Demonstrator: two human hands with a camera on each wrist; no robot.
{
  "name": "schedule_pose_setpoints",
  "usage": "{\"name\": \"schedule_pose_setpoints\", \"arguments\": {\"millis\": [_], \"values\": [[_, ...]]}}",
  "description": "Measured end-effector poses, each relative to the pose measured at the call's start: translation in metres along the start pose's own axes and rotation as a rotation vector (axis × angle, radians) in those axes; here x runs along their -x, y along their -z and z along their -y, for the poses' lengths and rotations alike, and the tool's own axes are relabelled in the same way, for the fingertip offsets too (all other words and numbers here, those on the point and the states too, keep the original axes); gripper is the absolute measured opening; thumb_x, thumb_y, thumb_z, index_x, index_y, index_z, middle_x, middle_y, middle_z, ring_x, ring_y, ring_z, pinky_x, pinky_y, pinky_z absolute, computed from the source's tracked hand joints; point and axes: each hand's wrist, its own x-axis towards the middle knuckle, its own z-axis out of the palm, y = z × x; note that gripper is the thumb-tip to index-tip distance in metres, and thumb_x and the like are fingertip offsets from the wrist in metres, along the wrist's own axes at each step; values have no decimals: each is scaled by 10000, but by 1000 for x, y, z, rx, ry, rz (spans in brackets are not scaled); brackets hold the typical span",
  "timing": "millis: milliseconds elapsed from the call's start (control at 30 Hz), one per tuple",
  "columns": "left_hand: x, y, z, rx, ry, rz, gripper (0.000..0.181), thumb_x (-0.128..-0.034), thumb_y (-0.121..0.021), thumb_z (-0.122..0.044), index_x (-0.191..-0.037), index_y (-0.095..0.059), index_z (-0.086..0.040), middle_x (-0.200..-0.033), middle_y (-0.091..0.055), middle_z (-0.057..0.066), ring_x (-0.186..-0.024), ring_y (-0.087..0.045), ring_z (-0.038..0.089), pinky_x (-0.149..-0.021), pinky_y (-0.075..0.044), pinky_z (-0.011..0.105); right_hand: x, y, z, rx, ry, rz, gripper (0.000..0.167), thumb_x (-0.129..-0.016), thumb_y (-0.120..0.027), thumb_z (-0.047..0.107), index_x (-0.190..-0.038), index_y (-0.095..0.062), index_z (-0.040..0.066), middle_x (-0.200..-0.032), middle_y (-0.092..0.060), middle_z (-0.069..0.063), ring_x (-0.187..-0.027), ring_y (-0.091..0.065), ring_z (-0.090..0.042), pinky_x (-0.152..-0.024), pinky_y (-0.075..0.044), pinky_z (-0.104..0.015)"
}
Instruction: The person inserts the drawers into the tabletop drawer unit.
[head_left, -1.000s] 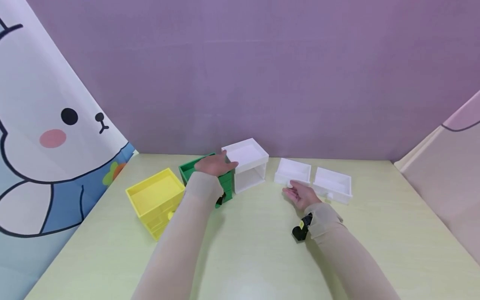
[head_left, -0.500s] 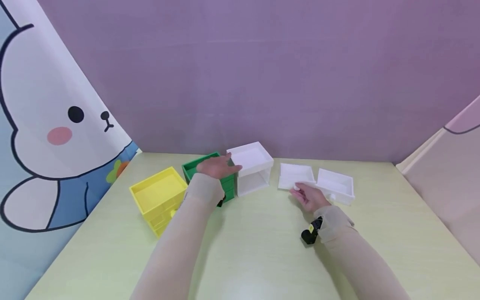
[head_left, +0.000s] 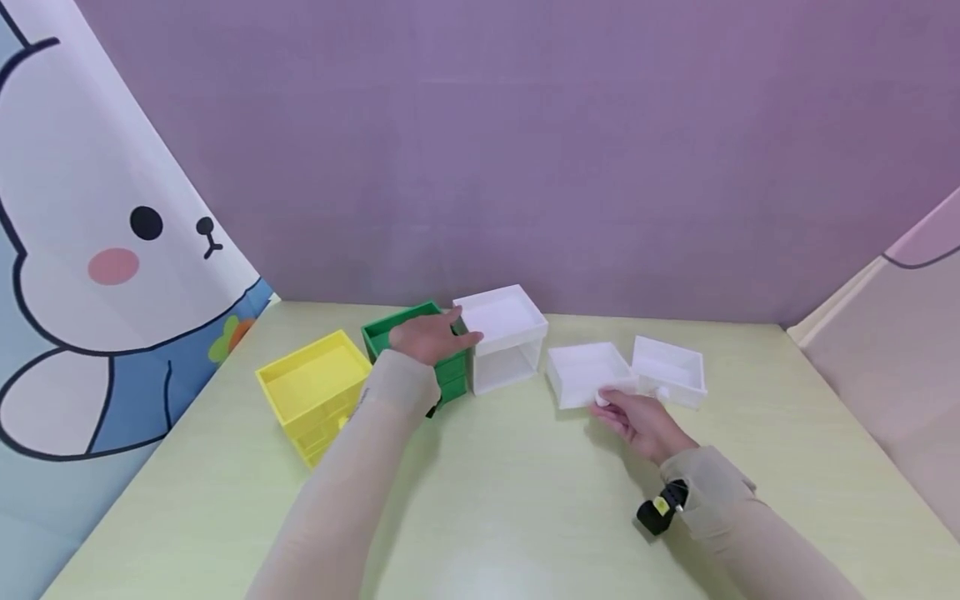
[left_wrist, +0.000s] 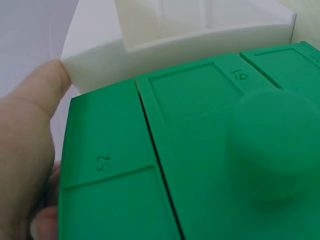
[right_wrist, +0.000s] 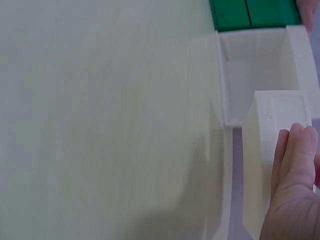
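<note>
In the head view my right hand (head_left: 637, 421) pinches the round knob of a white drawer (head_left: 588, 367). Raised off the table, this drawer has its knobbed front towards me; the right wrist view shows the drawer (right_wrist: 255, 165) in front of the white cabinet frame (right_wrist: 222, 75). My left hand (head_left: 427, 336) lies over the green drawer cabinet (head_left: 453, 377), its fingers spread against the white cabinet shell (head_left: 501, 315). One finger of the left hand (left_wrist: 25, 145) touches a corner of that shell in the left wrist view. The shell's front stands open, showing a hollow inside.
A second white drawer (head_left: 667, 362) sits on the table (head_left: 510, 500) to the right, behind the right hand. At the left stands a yellow drawer cabinet (head_left: 315, 379), partly behind the left forearm. A purple cloth (head_left: 525, 150) hangs along the table's back edge.
The right hand has pulled the white drawer up and towards me, away from its spot beside the second drawer. The left hand stays at the green and white cabinets.
</note>
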Motion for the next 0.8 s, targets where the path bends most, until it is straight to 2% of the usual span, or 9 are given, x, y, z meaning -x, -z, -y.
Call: {"name": "schedule_pose_setpoints", "arguments": {"millis": [167, 333, 467, 667, 800], "values": [[0, -2, 1, -1, -28, 1, 744, -879, -328, -748, -1521, -172, -403, -507, -363, -13, -429, -198, 109, -460, -185, 272, 18, -4, -9, 37, -12, 66, 291, -999, -468, 66, -1233, -435, -103, -794, -656, -9, -743, -666, -51, -738, -505, -157], [-1, -5, 5, -7, -31, -1, 754, -874, -328, -754, -1522, -175, -400, -502, -352, -17, -415, -211, 107, -447, -189, 268, 27, -12, -22, 17, -40, 152, 109, -993, -473, 50, -1019, -568, 4, -773, -677, -27, -741, -676, -64, -735, -508, -163], [-1, -6, 8, -16, -18, -4, 753, -873, -329, -755, -1521, -181, -400, -499, -338, -16, -406, -215, 111, -441, -195, 265, 28, -23, -30, 2, -51, 229, 135, -994, -470, 46, -959, -600, 38, -775, -682, -26, -743, -677, -63, -743, -505, -162], [0, -8, 9, -26, -18, -4, 756, -873, -326, -758, -1522, -185, -397, -502, -338, -17, -406, -215, 110, -441, -203, 262, 25, -34, -33, 25, -73, 265, 126, -991, -489, 63, -966, -610, 34, -781, -679, -24, -736, -677, -63, -721, -506, -152], [2, -7, 6, -37, -24, -7, 758, -872, -317, -762, -1523, -181, -399, -500, -333, -18, -406, -203, 110, -442, -196, 263, 21, -40, -30, -10, -106, 289, 147, -993, -493, 76, -928, -618, 36, -775, -670, -31, -728, -679, -70, -720, -506, -154]]}}
